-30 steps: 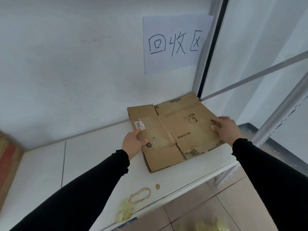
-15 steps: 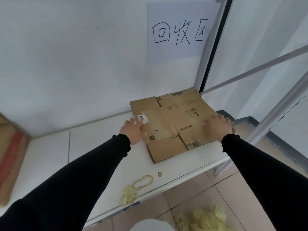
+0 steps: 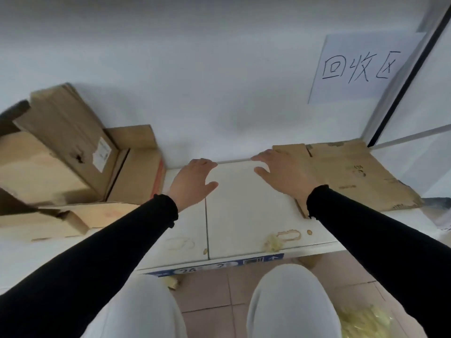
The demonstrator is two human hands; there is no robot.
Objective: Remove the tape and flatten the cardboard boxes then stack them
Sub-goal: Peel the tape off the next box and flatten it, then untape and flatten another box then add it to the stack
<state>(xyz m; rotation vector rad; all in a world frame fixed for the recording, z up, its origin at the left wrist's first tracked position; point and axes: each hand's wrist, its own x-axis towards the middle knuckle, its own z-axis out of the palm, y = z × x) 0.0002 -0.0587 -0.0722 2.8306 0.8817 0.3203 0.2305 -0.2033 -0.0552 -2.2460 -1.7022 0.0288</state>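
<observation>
A flattened brown cardboard box (image 3: pixel 353 174) lies on the white shelf (image 3: pixel 244 215) at the right, against the wall. My right hand (image 3: pixel 283 172) hovers open over its left edge, fingers spread, holding nothing. My left hand (image 3: pixel 192 181) is open above the bare shelf middle, away from any box. At the left stand unflattened cardboard boxes (image 3: pixel 61 147), one open with a white label, and a flat piece (image 3: pixel 61 220) in front of them.
A paper sign with handwritten characters (image 3: pixel 358 67) hangs on the wall. Crumpled yellowish tape (image 3: pixel 273 242) lies near the shelf's front edge, more tape (image 3: pixel 361 323) on the tiled floor. A metal rack post (image 3: pixel 400 84) rises at the right.
Both hands have come off the flattened box and moved left. The view has swung left and down, so the boxes at the left and my legs now show.
</observation>
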